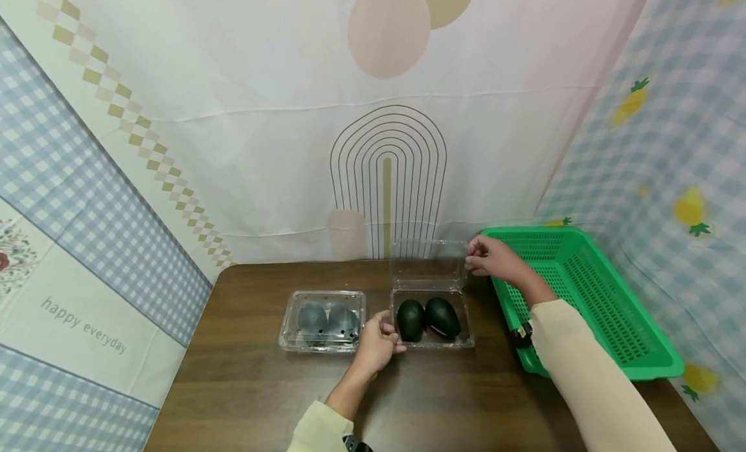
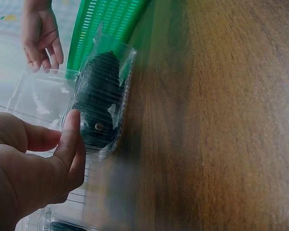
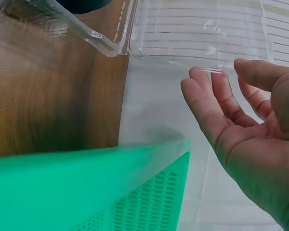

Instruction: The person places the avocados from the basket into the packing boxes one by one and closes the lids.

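Observation:
Two dark green avocados, a left one and a right one, lie side by side in the base of a clear plastic clamshell box. Its hinged lid stands raised at the back. My right hand pinches the lid's right edge between fingertips and thumb; the right wrist view has this hand at the rim. My left hand rests its loosely bent fingers by the box's left side. Just left of it sits a second clear box, lid down, with two dark fruits inside.
A green plastic basket stands to the right, beneath my right forearm. Everything is on a brown wooden table. A white patterned cloth hangs behind the table, with checked cloths at both sides.

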Available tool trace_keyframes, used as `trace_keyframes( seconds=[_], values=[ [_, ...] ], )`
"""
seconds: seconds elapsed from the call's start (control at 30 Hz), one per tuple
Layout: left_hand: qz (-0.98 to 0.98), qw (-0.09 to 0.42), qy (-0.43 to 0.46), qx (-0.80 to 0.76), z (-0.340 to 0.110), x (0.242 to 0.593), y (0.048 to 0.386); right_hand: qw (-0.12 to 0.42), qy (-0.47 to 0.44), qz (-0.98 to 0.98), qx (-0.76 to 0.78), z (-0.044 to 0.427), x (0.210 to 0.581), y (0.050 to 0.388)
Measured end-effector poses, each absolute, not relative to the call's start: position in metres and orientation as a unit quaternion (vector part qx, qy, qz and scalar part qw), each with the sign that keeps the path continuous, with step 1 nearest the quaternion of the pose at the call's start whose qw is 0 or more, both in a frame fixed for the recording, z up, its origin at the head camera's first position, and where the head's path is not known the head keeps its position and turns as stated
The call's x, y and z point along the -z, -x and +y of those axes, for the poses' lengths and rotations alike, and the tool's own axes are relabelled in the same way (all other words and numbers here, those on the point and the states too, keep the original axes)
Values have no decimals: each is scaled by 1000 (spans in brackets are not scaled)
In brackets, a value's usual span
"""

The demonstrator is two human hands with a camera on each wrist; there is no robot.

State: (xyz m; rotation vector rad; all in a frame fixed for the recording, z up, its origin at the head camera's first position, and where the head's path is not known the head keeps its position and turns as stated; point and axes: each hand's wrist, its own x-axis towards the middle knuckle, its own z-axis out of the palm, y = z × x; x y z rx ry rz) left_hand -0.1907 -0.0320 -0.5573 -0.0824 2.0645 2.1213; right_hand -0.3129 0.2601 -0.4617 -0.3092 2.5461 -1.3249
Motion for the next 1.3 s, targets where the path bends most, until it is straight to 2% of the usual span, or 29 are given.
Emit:
trace_keyframes(
  seconds=[0.73, 0.9, 1.3],
  values=[
    [688, 89, 28, -720, -32, 556, 190, 86, 203, 897, 383, 278, 464, 278],
    [685, 92, 24, -722, -33, 556, 190, 94, 205, 906, 359, 280, 466, 270],
    [687, 96, 30, -720, -33, 555, 190, 151, 222, 912, 309, 276, 457, 251]
  ],
)
